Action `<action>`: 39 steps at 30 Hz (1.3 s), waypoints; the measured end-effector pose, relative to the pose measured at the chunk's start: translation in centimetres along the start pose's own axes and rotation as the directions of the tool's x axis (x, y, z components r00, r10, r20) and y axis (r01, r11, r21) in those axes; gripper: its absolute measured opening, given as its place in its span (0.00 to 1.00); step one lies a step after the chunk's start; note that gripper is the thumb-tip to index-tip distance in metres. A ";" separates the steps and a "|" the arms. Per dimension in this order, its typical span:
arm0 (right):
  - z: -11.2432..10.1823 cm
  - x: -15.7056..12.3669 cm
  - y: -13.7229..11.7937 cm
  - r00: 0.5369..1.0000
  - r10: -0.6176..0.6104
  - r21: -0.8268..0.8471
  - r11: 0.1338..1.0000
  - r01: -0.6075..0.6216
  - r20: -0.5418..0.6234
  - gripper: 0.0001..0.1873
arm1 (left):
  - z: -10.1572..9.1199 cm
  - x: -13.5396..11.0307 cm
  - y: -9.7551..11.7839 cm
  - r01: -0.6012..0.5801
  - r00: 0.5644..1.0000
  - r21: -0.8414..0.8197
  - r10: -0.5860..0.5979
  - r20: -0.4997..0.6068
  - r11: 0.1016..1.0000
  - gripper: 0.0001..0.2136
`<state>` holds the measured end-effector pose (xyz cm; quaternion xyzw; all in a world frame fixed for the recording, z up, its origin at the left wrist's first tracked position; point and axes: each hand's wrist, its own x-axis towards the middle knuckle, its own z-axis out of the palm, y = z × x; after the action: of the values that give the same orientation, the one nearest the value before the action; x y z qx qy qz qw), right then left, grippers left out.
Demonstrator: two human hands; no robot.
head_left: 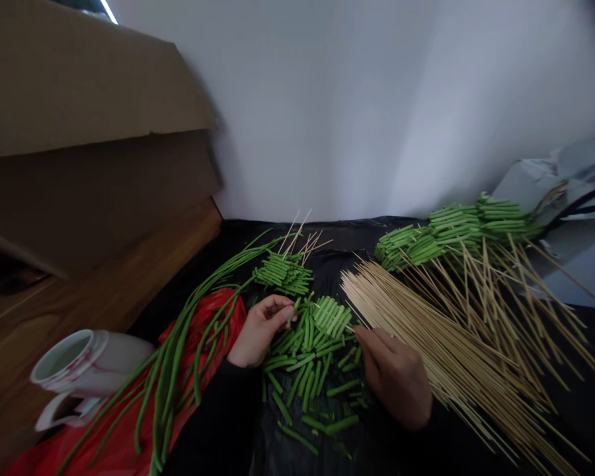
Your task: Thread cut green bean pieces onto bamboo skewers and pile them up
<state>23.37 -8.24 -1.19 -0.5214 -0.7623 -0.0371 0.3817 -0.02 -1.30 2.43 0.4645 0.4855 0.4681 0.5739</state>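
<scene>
From the head camera, the left hand [260, 330] lies near the middle of the black-covered worktop [590, 370]. Its fingers [283, 316] are pinched together on the end of a green piece at the far left edge of the cut bean pieces [307, 360]. These pieces lie in a loose heap between the two hands, some side by side, others scattered toward the near edge.

The right hand [395, 378] rests just right of that heap. Its fingers [377, 337] are curled shut on a thin single skewer [357, 324] that points left toward the beans; the grip itself is partly hidden.

Directly right of this hand, a broad pile of loose bamboo skewers [451, 344] fans out to the near right. Beyond the heap sits a small skewered bean bundle [282, 272], its sticks pointing to the far side. At the far right lies a larger stack of skewered beans [456, 228].

Left of the left hand, uncut long beans [178, 344] stretch across a red plastic bag [223, 314]. A white jug [79, 370] lies on its side at the near left on a wooden surface [129, 277], under a cardboard box [79, 86]. A white wall [377, 99] stands behind.
</scene>
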 end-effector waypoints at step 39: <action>0.1 -0.5 -1.1 0.997 -0.049 -0.028 0.998 0.051 0.066 0.16 | 1.6 -0.4 -1.0 0.224 0.974 -0.327 -0.220 0.051 0.918 0.13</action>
<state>22.52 -9.02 -1.19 -0.5088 -0.7865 -0.0405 0.3476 1.58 -1.93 1.69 0.3069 0.4458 0.4716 0.6962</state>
